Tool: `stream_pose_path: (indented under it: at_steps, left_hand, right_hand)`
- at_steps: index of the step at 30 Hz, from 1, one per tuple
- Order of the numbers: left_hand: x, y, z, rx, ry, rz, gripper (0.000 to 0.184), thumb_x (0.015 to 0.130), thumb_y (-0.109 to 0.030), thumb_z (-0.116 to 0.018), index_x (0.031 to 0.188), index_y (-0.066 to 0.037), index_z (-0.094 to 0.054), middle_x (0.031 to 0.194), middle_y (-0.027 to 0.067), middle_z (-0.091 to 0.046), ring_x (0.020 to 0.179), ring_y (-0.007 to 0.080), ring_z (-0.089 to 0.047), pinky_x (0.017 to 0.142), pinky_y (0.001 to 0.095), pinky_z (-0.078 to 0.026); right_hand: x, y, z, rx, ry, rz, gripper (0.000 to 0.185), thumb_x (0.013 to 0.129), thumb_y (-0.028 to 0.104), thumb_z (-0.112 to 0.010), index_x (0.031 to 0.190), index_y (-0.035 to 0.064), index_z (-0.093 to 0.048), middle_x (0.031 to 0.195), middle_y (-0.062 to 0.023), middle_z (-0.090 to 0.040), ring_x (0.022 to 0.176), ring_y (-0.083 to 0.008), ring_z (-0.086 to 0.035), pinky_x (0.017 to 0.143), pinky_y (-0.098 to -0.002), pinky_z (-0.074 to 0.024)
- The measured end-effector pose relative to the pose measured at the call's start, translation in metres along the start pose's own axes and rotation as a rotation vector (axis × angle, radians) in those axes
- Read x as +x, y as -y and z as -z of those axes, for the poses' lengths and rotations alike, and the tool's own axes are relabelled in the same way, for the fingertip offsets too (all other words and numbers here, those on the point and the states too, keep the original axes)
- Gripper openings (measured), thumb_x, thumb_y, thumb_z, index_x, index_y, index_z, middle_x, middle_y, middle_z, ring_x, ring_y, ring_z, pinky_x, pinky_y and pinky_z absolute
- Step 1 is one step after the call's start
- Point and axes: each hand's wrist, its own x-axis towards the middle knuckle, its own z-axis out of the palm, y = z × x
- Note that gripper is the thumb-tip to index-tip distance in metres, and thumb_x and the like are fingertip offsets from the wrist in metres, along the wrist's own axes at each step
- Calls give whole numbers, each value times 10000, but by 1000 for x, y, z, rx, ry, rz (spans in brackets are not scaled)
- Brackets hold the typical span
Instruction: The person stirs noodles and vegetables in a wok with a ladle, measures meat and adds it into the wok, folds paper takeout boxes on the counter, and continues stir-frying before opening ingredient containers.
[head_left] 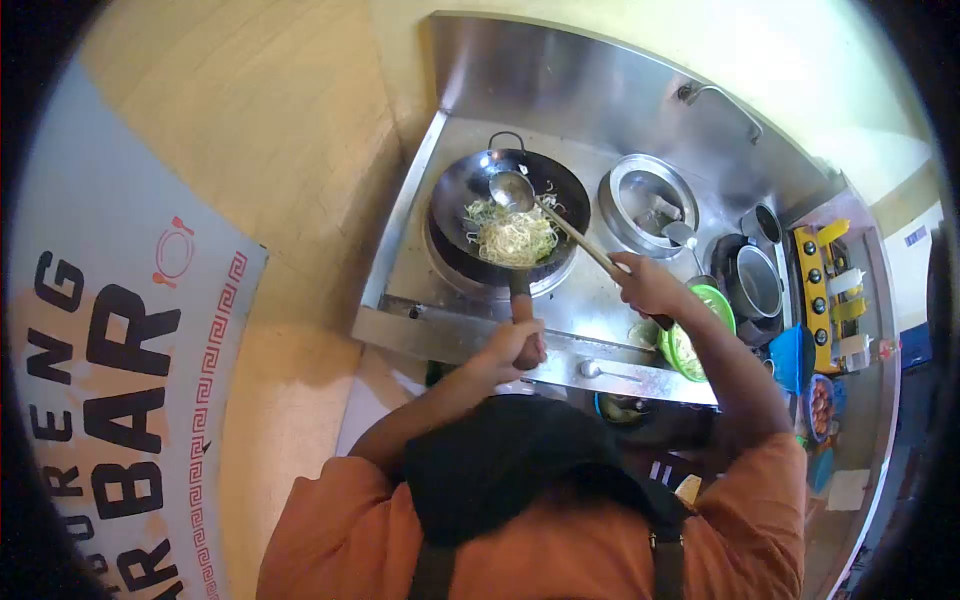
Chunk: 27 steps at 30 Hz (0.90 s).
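Observation:
My left hand (512, 347) is closed round the wooden handle of a dark wok (455, 190), which sits on the left burner of a steel stove. Inside the wok lies a heap of pale noodles or bean sprouts (515, 240) with some green bits. My right hand (648, 287) grips the long handle of a ladle (512, 190); its bowl rests in the wok beyond the heap. Just below my right forearm stands a green basket (715, 300) with pale food in it, partly hidden by the arm.
A metal pot ring (620, 200) with a second ladle (680, 235) across it occupies the right burner. Dark pots (757, 280) stand farther right, beside a yellow panel with knobs (815, 300). A steel backsplash (600, 75) rises behind; a lettered banner (150, 300) hangs at left.

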Motion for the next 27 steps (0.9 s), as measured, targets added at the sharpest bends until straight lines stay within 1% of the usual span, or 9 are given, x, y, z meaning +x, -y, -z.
stream_pose_path:
  at_steps: [5,7,8,9,11,15,23,25,27]
  left_hand:
    - [16,3,24,69,44,-42,101,831,-95,-602,794,-62,-513,647,23,-509,547,144,-532,501,336,-476]
    - [23,7,34,71,46,-40,103,830,-99,-605,806,-64,-511,652,23,-509,544,144,-532,501,337,-478]
    - [24,7,37,75,46,-38,106,830,-103,-607,817,-66,-509,658,23,-510,540,144,-533,502,338,-480]
    - [23,7,37,73,46,-41,106,830,-103,-607,817,-66,-509,658,23,-510,540,144,-533,502,338,-480]
    - [18,4,36,62,13,-17,114,831,-117,-610,835,-73,-505,667,26,-513,527,147,-530,491,331,-479]
    - [18,2,35,81,2,-52,124,832,-131,-613,847,-75,-503,663,24,-512,517,148,-524,477,315,-477]
    - [-10,4,-4,22,41,-66,148,812,-129,-617,738,-40,-525,618,56,-527,517,180,-532,484,331,-465]
    - [-14,3,-19,90,32,-96,155,811,-134,-606,722,-30,-534,613,69,-535,522,195,-540,494,333,-465]
    - [-1,6,-11,101,-57,-82,179,821,-153,-590,705,-31,-530,587,74,-523,522,200,-545,493,340,-456]
  right_hand:
    - [-40,9,22,141,126,-129,366,909,251,-502,1211,45,-508,624,-95,-588,491,-146,-559,425,-304,-449]
    - [-47,3,17,-135,177,11,394,903,226,-483,1262,67,-465,663,-128,-613,532,-217,-597,493,-360,-483]
    - [-25,-49,0,-587,41,478,429,878,157,-456,1301,94,-426,742,-183,-637,618,-315,-632,576,-428,-497]
    - [-24,-43,-5,-589,43,481,429,878,157,-456,1301,94,-426,742,-183,-637,618,-315,-632,576,-428,-497]
    - [-17,-21,-22,-780,-13,141,471,845,89,-421,1315,75,-400,805,-227,-637,703,-371,-638,622,-469,-500]
    - [52,-25,-65,-685,-176,57,474,845,66,-393,1315,13,-367,836,-235,-631,743,-355,-644,657,-474,-514]
    - [-17,-40,-50,-830,-82,76,507,844,76,-442,1343,58,-352,782,-233,-622,695,-383,-622,654,-484,-490]
    - [-6,-35,-16,-746,-83,72,497,846,114,-464,1334,69,-383,887,-225,-633,774,-366,-634,689,-475,-501]
    - [-3,-44,5,-676,-90,171,488,831,96,-475,1313,61,-406,777,-227,-624,750,-377,-622,683,-475,-486]
